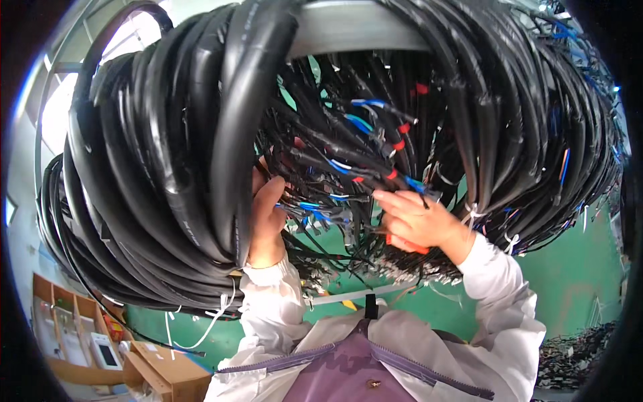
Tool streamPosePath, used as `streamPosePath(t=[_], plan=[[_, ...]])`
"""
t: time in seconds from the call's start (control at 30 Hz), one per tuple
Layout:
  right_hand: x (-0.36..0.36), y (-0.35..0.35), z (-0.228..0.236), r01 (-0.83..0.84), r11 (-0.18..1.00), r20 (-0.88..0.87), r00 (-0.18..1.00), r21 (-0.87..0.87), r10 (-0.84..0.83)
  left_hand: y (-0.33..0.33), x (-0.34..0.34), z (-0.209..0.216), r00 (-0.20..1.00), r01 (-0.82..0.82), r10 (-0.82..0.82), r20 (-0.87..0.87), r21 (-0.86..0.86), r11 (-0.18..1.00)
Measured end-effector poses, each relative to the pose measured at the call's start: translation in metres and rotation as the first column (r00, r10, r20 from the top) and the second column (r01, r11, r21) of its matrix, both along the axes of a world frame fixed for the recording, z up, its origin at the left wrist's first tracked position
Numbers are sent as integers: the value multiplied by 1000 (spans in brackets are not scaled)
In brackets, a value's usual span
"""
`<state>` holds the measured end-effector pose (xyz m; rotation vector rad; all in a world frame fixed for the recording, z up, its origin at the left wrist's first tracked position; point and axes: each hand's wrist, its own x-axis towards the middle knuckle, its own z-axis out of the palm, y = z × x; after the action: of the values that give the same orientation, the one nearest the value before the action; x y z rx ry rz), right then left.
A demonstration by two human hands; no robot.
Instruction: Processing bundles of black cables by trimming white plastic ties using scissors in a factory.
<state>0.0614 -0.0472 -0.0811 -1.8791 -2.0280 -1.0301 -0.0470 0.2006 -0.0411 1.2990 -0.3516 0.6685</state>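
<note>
Cables (238, 120), black: hanging about a grey bar (362, 30). Left hand (266, 218): among wires (309, 206), partly hidden; grip indeterminable. Right hand (422, 221): curled on red object (407, 244), forefinger extended beside wires.

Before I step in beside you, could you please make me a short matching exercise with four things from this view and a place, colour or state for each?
Things:
1. Left hand
2. Right hand
3. Cardboard box
4. Floor

Descriptions:
A. Green
B. Curled around an orange-red object
C. Brown, at the lower left of the picture
D. Just right of a thick black cable in the picture, thumb side showing

Pairs: 1-D, 2-B, 3-C, 4-A
</note>
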Motion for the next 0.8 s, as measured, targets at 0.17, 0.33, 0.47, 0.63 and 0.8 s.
streamPosePath(t=[0.17, 0.33, 0.47, 0.63, 0.8], plan=[[18, -4, -2, -130, 991, -45, 991, -44, 128, -4, -24, -1, 999, 38, -37, -35, 30, 999], [17, -4, 2, -215, 976, -69, 975, -42, 212, 2, -26, -9, 979, 205, -205, -9, 137, 969], [12, -3, 5, -230, 973, -103, 969, -28, 226, -5, -39, -6, 949, 292, -305, -75, -148, 945], [-4, -2, 6, -249, 967, -161, 954, 52, 255, -21, -48, -3, 902, 385, -432, -24, -412, 826], [-27, -9, 1, -224, 964, -122, 963, 142, 242, -21, -50, -11, 775, 582, -612, 157, -555, 594]])
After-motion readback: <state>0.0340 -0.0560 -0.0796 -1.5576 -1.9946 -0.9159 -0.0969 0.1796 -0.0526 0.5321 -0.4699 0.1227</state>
